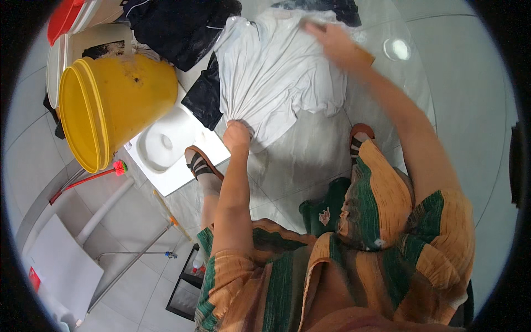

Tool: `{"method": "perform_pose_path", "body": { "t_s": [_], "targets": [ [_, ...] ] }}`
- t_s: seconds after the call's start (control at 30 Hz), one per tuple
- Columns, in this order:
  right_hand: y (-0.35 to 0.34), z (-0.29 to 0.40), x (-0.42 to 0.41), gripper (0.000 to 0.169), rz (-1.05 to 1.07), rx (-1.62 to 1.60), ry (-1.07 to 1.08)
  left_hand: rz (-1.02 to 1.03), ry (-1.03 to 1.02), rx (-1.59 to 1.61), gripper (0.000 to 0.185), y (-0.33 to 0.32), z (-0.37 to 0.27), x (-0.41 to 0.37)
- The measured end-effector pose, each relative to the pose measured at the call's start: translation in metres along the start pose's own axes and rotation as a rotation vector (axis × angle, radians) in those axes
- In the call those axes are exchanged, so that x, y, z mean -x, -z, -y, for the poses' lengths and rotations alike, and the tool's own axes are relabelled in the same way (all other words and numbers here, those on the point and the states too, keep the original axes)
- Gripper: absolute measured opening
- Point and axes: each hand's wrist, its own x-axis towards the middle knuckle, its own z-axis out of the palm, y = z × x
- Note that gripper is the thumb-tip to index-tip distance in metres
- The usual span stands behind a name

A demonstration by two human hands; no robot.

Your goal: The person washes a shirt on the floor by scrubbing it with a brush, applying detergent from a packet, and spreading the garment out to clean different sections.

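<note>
A wet white cotton garment (274, 74) lies spread on the grey tiled floor. My left hand (237, 135) grips its near left edge, and folds fan out from the fist across the cloth. At the garment's far right part is my right hand (336, 43), blurred. It is closed around a brown object (366, 57), perhaps a scrubbing brush; most of it is hidden by the hand. Dark clothing (178, 31) lies beyond on the left, and a black wet cloth (205, 95) sticks out beside the white garment.
To the left, a yellow bucket (132, 95) stands by a white squat toilet (191, 124). A pink-headed brush with a red handle (91, 181) is near the wall. Lower left are a metal pipe (132, 265) and a black rack (182, 286). Sandalled feet (199, 164) flank the work.
</note>
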Motion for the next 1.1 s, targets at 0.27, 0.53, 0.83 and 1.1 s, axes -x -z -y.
{"method": "perform_pose_path", "body": {
  "t_s": [0.27, 0.53, 0.83, 1.1],
  "targets": [
    [-0.013, 0.033, 0.034, 0.035, 0.081, 0.015, 0.003, 0.017, -0.003, -0.068, 0.036, -0.006, 0.02, -0.019],
    [-0.004, -0.016, 0.017, 0.063, -0.204, 0.141, -0.032, -0.416, -0.713, 0.028, 0.049, 0.017, -0.1, 0.018],
    [0.043, 0.109, 0.044, 0.069, 0.683, -0.568, -0.341, -0.134, -0.813, 0.205, 0.038, -0.055, -0.102, 0.096],
    [-0.008, 0.066, -0.007, 0.035, 0.178, -0.09, 0.168, 0.012, -0.728, 0.204, 0.014, -0.082, -0.071, 0.135]
  ]
}}
